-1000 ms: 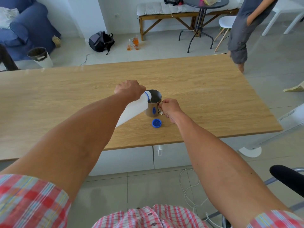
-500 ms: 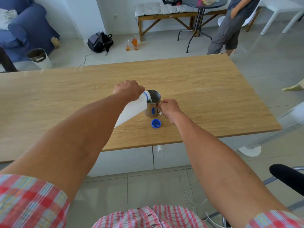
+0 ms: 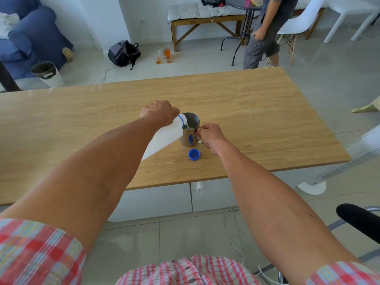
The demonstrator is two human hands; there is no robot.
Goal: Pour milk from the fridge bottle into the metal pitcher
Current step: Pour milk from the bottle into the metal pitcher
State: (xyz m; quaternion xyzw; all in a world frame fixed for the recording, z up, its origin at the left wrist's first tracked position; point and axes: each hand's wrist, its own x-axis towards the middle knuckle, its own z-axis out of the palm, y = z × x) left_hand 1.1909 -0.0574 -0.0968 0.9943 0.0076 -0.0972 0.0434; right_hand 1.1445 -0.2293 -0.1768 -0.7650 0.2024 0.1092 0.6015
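Observation:
A white plastic milk bottle [image 3: 164, 138] with a blue neck ring is tilted steeply, its mouth over the rim of the metal pitcher [image 3: 190, 133]. My left hand [image 3: 159, 112] grips the bottle near its neck. White milk shows inside the pitcher under the bottle's mouth. My right hand [image 3: 209, 134] is closed on the pitcher's handle at its right side. The pitcher stands upright on the wooden table [image 3: 257, 112]. The bottle's blue cap [image 3: 194, 154] lies on the table just in front of the pitcher.
A person [image 3: 267, 31] stands beyond the table's far right corner, near a round black side table [image 3: 242, 5] and a white chair [image 3: 298, 23]. A black chair arm [image 3: 359, 221] sits at my lower right. Cables lie on the floor below.
Milk is now visible in the pitcher. Both hands keep their hold. The person behind the table has walked leftward.

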